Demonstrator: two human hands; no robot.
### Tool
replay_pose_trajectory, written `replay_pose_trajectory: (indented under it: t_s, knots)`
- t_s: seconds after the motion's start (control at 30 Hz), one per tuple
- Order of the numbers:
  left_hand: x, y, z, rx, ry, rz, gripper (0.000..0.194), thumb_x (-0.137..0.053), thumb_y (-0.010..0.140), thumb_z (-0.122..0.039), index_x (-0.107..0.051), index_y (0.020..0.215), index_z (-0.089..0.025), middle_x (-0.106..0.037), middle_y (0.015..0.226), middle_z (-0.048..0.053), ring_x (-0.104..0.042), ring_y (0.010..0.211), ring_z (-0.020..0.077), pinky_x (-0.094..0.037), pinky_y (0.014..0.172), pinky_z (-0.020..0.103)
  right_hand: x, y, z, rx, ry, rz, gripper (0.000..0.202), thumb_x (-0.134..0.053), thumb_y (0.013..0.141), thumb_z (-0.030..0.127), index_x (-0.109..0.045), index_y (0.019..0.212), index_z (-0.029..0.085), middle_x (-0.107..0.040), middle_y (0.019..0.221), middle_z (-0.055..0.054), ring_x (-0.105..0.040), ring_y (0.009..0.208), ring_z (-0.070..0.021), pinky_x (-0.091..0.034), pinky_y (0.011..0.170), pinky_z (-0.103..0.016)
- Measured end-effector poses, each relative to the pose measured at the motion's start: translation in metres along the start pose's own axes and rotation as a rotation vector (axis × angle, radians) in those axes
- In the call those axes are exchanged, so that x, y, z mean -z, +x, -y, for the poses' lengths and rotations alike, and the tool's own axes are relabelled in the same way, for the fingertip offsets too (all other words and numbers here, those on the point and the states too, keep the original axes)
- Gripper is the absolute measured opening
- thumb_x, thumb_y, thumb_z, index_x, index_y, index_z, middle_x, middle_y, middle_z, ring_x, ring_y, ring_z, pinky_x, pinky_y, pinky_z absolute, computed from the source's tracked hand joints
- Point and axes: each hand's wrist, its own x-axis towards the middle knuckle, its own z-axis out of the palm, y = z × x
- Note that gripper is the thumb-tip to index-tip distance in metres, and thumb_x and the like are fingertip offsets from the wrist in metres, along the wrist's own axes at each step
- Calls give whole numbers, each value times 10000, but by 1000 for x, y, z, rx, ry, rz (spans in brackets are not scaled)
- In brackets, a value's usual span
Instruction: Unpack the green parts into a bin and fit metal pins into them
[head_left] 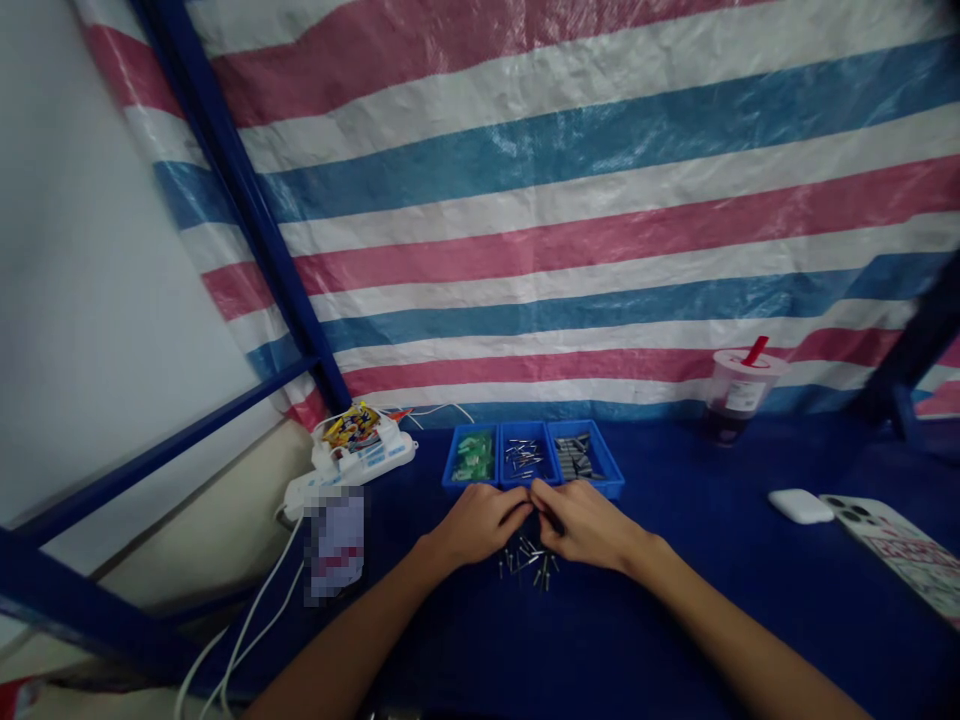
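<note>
My left hand (484, 522) and my right hand (586, 524) meet at the fingertips just in front of the blue bins. Fingers of both are closed in a pinch, and whatever they hold is too small or hidden to make out. Beneath them on the blue tabletop lies a loose pile of thin metal pins with thicker ends (541, 572), resembling blind rivets. Three blue bins stand side by side: the left bin (448, 468) has green pieces (475, 455), the middle bin (556, 462) similar metal pins (523, 458), the right bin (613, 480) grey pieces (574, 456).
A white power strip (386, 462) with cables and a box of yellow wrappers (352, 430) sit at the left. A blurred-out packet (337, 545) lies nearer. On the right are a cup with a red straw (739, 395), a white earbud case (801, 506) and a phone (900, 550).
</note>
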Motion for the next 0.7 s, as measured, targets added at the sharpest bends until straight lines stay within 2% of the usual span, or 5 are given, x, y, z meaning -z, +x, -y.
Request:
replay_pose_trajectory:
  t_s: [0.2,0.33,0.47,0.57,0.7]
  knots:
    - [1,-1,-1,-36,-70,-53,229,-486,1028,-261,-672,921,-183,-658,688,-12,-587,587,113,-352,576,223,4,1,4,3,-9,-4,120,-489,848,125,-471,928,213,-638,737,13,-533,582,-134,-255,601,-304]
    - [0,-3,0,-25,-139,-153,204,-510,993,-235,-664,876,-170,-589,600,-33,-509,499,87,-341,543,216,11,2,6,-14,-14,-26,50,-491,949,183,-524,977,208,-681,839,-5,-598,660,-145,-295,622,-300]
    - [-1,-4,1,15,-163,-293,183,-518,986,-234,-684,938,-172,-563,580,-40,-512,497,83,-354,547,215,15,3,4,-29,-35,-67,164,-433,1056,286,-572,1028,203,-685,938,-30,-636,746,-158,-340,649,-299]
    - [0,-5,0,31,-168,-376,185,-523,989,-238,-683,925,-171,-524,547,-50,-486,472,79,-344,535,221,15,3,2,-44,-41,-85,219,-408,1082,319,-584,1029,201,-683,942,-31,-643,761,-163,-361,656,-295]
    - [2,-4,0,43,-178,-391,189,-509,999,-238,-666,917,-170,-498,541,-57,-463,464,76,-332,530,222,14,2,1,-21,-49,-90,246,-378,1094,300,-588,1033,188,-677,922,-37,-638,756,-161,-380,657,-285]
